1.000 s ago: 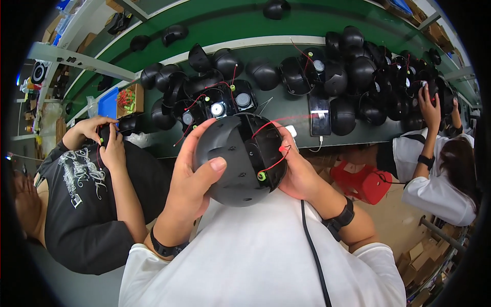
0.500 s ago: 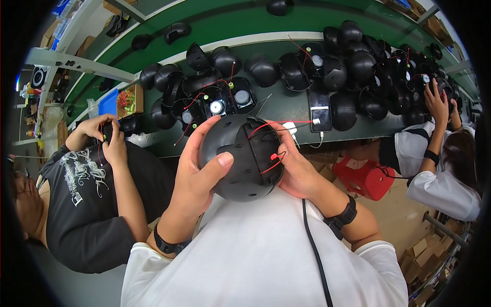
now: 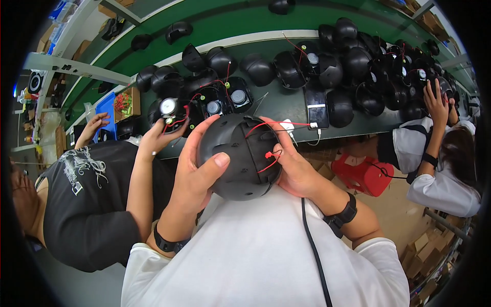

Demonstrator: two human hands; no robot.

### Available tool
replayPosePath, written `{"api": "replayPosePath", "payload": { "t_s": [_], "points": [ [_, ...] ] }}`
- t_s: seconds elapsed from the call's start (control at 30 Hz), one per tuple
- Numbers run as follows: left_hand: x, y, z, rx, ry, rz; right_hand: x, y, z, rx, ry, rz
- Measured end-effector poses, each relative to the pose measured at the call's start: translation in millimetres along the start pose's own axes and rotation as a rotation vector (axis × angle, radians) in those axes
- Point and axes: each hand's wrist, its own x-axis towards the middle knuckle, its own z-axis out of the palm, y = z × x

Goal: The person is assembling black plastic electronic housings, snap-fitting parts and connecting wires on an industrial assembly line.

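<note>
My left hand (image 3: 197,171) and my right hand (image 3: 294,171) clasp a round black plastic shell (image 3: 227,140) between them, in front of my chest. The left thumb presses on its front face while the other fingers wrap round its left side. Across the shell runs a seam, with its right part darker and recessed. A red wire (image 3: 276,122) comes out near the top and stretches right to a white connector (image 3: 313,125). Lower down, a small red plug (image 3: 269,154) on short red and black wires sits beside the right thumb. The shell's underside is hidden.
Several black shells (image 3: 258,69) and speaker units (image 3: 238,96) crowd the green bench (image 3: 279,100). A phone (image 3: 316,105) and a white charger (image 3: 287,126) lie ahead. At left, a co-worker's hand (image 3: 156,139) holds a speaker part; another person (image 3: 434,174) works at right, near a red stool (image 3: 364,174).
The co-worker on the left has spread their hands apart, one reaching right with a speaker part beside my left hand. My hands and the shell stay almost still.
</note>
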Motion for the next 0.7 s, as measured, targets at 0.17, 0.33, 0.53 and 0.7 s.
{"api": "replayPosePath", "payload": {
  "t_s": [0.17,0.33,0.53,0.7],
  "points": [
    [8,-1,-7,-0.074,-0.068,-0.003,3,-1,2,-0.005,0.011,-0.01],
    [9,0,-5,-0.079,-0.042,-0.014,6,-1,2,-0.041,0.012,-0.027],
    [8,-1,-7,-0.057,-0.034,-0.013,7,9,-1,-0.101,0.033,-0.083],
    [11,-22,-25,-0.615,-0.232,0.027,7,16,-2,-0.294,0.056,-0.138]
  ]
}}
